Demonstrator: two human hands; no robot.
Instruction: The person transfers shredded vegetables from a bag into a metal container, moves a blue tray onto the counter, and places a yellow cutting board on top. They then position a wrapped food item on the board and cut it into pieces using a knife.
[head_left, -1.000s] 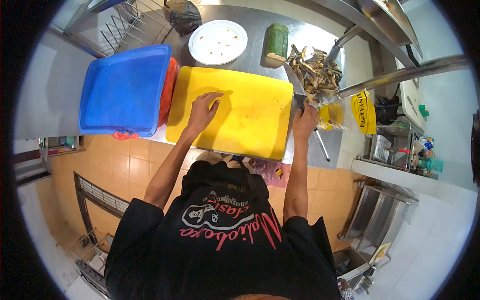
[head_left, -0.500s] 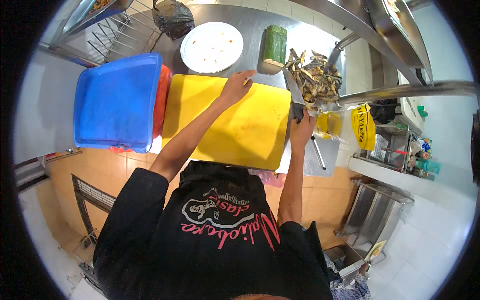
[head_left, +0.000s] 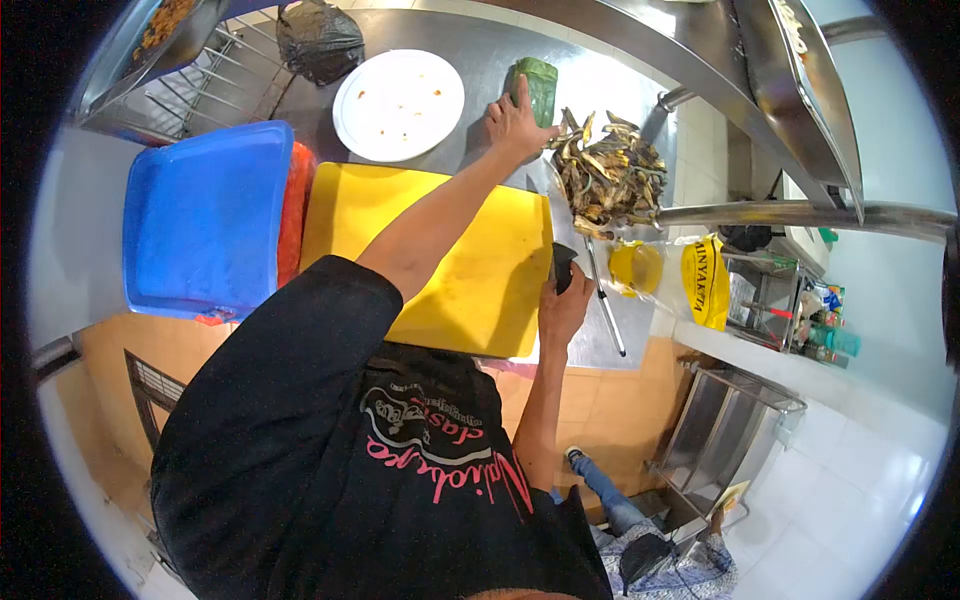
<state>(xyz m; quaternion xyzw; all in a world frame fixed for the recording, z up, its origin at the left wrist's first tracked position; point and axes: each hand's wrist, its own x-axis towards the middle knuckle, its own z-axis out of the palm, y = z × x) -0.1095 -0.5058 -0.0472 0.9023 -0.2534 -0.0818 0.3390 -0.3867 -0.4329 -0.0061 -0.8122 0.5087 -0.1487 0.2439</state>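
Note:
My left hand [head_left: 515, 128] reaches across the far side of the yellow cutting board [head_left: 440, 260]. Its fingers are spread against the near end of a green leaf-wrapped block [head_left: 538, 88], touching or almost touching it. The fingers are not closed round the block. At the board's right edge, my right hand [head_left: 565, 305] is closed on the black handle of a knife [head_left: 563, 262]; the blade is hard to make out from here. Right of the block lies a heap of brown, shrivelled leaf scraps [head_left: 610, 175].
A white plate [head_left: 398, 105] with crumbs stands behind the board. To the left is a blue tray [head_left: 205, 220], with a black plastic bag [head_left: 320, 42] farther back. A slim rod [head_left: 607, 305] and a yellow pouch [head_left: 705, 283] lie right. Steel shelving [head_left: 800, 110] overhangs; another person [head_left: 650, 560] is behind.
My left hand has moved from above the board forward and right to the leaf-wrapped block. My right hand has drawn the knife back towards me. The view has shifted slightly.

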